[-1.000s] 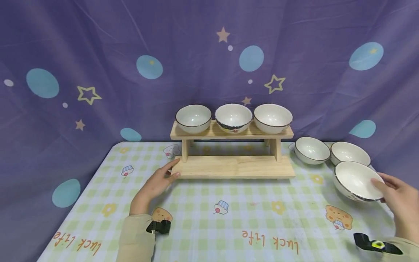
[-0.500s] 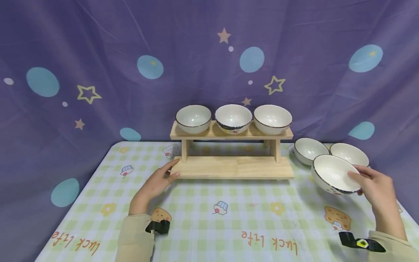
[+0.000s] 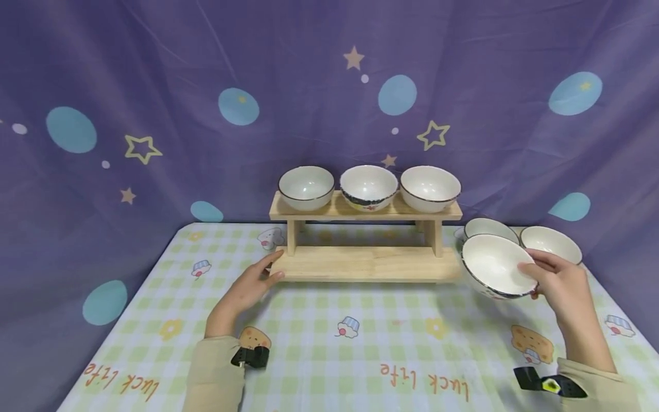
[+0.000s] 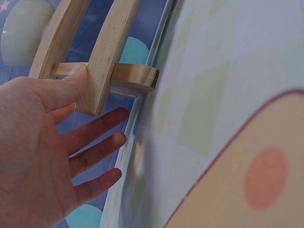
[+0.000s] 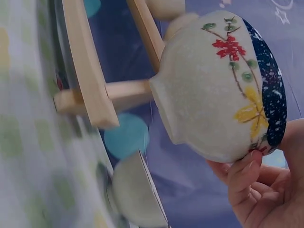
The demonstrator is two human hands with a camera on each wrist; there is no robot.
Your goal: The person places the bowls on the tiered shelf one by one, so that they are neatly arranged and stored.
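A white bowl [image 3: 496, 266], painted with red and yellow flowers beneath a dark-blue rim band, is held tilted above a checked tablecloth [image 3: 396, 320], its rim pinched between thumb and fingers of the right hand [image 3: 561, 286], near the right end of a wooden stand [image 3: 360, 264]. The stand's left end is touched by the left hand [image 3: 248, 290], its fingers outstretched. Three bowls [image 3: 369, 184] are lined up along the upper tier [image 3: 368, 214]; two more bowls [image 3: 552, 241] are seen behind the lifted one, backed by a purple curtain [image 3: 309, 68].
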